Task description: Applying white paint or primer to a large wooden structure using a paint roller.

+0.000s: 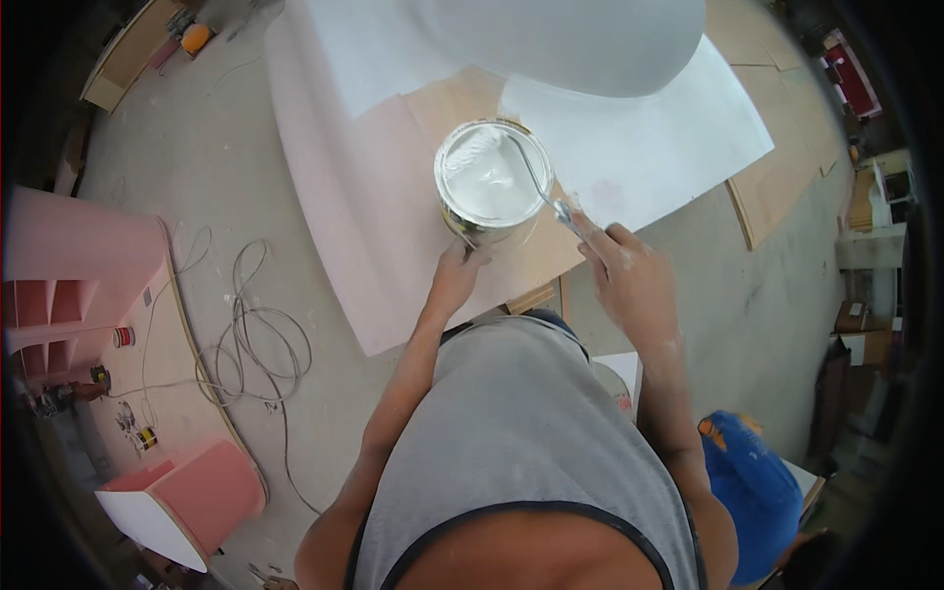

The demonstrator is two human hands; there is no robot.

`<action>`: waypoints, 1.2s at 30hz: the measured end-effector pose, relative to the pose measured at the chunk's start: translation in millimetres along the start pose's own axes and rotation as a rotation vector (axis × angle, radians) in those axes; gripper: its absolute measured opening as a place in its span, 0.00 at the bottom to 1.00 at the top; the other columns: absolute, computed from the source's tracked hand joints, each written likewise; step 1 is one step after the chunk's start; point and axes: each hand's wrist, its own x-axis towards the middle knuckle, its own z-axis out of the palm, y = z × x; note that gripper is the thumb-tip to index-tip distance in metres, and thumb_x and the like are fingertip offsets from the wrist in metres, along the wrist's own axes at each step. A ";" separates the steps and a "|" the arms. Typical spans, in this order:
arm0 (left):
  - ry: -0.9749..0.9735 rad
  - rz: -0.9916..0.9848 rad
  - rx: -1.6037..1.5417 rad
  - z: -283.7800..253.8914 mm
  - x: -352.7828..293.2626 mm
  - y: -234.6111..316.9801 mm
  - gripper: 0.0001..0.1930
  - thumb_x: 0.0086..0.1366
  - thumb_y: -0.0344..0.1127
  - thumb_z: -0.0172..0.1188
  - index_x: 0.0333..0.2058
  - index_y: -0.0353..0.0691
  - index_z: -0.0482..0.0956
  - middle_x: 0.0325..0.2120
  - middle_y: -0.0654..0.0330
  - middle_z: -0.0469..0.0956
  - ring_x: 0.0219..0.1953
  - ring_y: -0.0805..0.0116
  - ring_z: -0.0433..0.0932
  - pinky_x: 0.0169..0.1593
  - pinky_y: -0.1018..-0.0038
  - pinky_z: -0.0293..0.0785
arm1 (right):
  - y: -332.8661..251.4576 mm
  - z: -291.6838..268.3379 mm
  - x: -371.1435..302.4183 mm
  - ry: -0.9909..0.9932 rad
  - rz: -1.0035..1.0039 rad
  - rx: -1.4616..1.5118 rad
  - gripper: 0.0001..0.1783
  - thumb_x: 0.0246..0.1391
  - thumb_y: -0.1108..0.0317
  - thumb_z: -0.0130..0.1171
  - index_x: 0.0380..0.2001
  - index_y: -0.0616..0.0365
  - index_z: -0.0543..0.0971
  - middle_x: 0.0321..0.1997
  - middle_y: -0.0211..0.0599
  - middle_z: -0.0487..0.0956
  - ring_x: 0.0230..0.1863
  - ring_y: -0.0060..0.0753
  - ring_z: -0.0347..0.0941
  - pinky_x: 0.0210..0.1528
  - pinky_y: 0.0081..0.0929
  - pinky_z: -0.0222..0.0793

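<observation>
A round can of white paint [497, 197] stands in front of me, its rim smeared with paint. My left hand [458, 273] is closed at the near lower side of the can; the fingertips are partly hidden beneath it. In my right hand [629, 270] is a small paint roller [531, 162], gripped by its paint-smeared handle. Its bent wire frame reaches over the can's rim, and the white-coated roller head lies in the can. Below the can is a board [339, 216], pinkish at the left, bare wood in the middle and white at the right.
A large rounded white piece [600, 44] rests on the board's far part. Coiled cable [261, 334] lies on the floor at left, beside a pink cabinet [88, 256] and a panel holding a power tool [59, 398]. Wooden sheets [777, 167] lie right. Someone in blue [752, 497] is at lower right.
</observation>
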 end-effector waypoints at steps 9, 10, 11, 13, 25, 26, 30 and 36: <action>0.048 0.039 -0.176 4.5 -8.7 12.9 0.16 0.72 0.33 0.51 0.49 0.23 0.73 0.45 0.49 0.79 0.48 0.62 0.80 0.55 0.68 0.77 | 2.8 4.9 3.4 -0.001 0.049 0.024 0.16 0.60 0.65 0.60 0.52 0.45 0.81 0.29 0.34 0.80 0.25 0.40 0.78 0.27 0.35 0.72; 0.053 0.042 -0.175 5.6 -9.1 13.5 0.16 0.72 0.33 0.51 0.49 0.23 0.73 0.45 0.49 0.79 0.48 0.62 0.80 0.55 0.68 0.77 | 1.4 8.9 9.3 0.022 0.027 0.037 0.17 0.60 0.65 0.60 0.52 0.44 0.81 0.28 0.33 0.80 0.25 0.39 0.78 0.26 0.35 0.72; 0.049 0.036 -0.192 8.9 -7.6 15.6 0.16 0.72 0.34 0.51 0.49 0.23 0.73 0.45 0.49 0.79 0.48 0.62 0.81 0.55 0.68 0.77 | 0.8 11.4 11.8 0.049 0.016 0.045 0.17 0.60 0.65 0.60 0.52 0.43 0.81 0.28 0.33 0.80 0.24 0.39 0.78 0.26 0.35 0.72; 0.042 0.040 -0.208 9.7 -7.0 17.5 0.16 0.72 0.34 0.52 0.49 0.23 0.73 0.45 0.49 0.79 0.48 0.62 0.81 0.55 0.68 0.77 | 8.0 22.8 9.8 0.057 0.019 0.024 0.17 0.60 0.64 0.60 0.52 0.42 0.81 0.28 0.32 0.80 0.24 0.39 0.77 0.26 0.35 0.72; 0.045 -0.035 -0.123 4.6 -17.2 14.9 0.17 0.72 0.38 0.53 0.46 0.25 0.76 0.41 0.51 0.81 0.46 0.62 0.82 0.55 0.69 0.76 | 4.1 19.4 -3.8 0.092 0.036 0.063 0.17 0.59 0.64 0.61 0.52 0.41 0.82 0.26 0.32 0.79 0.25 0.38 0.77 0.27 0.34 0.71; 0.045 -0.029 -0.161 5.7 -19.5 16.2 0.17 0.72 0.38 0.53 0.46 0.26 0.76 0.41 0.51 0.81 0.46 0.62 0.82 0.54 0.69 0.76 | 2.1 13.8 -8.5 0.075 0.078 0.076 0.17 0.59 0.64 0.61 0.52 0.41 0.82 0.27 0.31 0.79 0.25 0.38 0.77 0.27 0.34 0.72; 0.040 0.015 -0.235 10.5 -18.2 22.1 0.17 0.72 0.39 0.54 0.46 0.27 0.76 0.39 0.51 0.81 0.45 0.62 0.82 0.53 0.69 0.76 | -5.4 14.7 -1.6 0.111 0.092 0.053 0.16 0.59 0.64 0.61 0.51 0.42 0.82 0.27 0.31 0.80 0.25 0.39 0.78 0.27 0.34 0.72; -0.019 -0.010 -0.195 2.6 -19.1 19.8 0.17 0.72 0.39 0.53 0.45 0.27 0.77 0.39 0.51 0.82 0.44 0.63 0.82 0.52 0.69 0.76 | -1.4 12.0 -2.7 0.071 0.079 0.030 0.18 0.59 0.64 0.61 0.53 0.42 0.81 0.29 0.32 0.80 0.27 0.38 0.79 0.28 0.35 0.73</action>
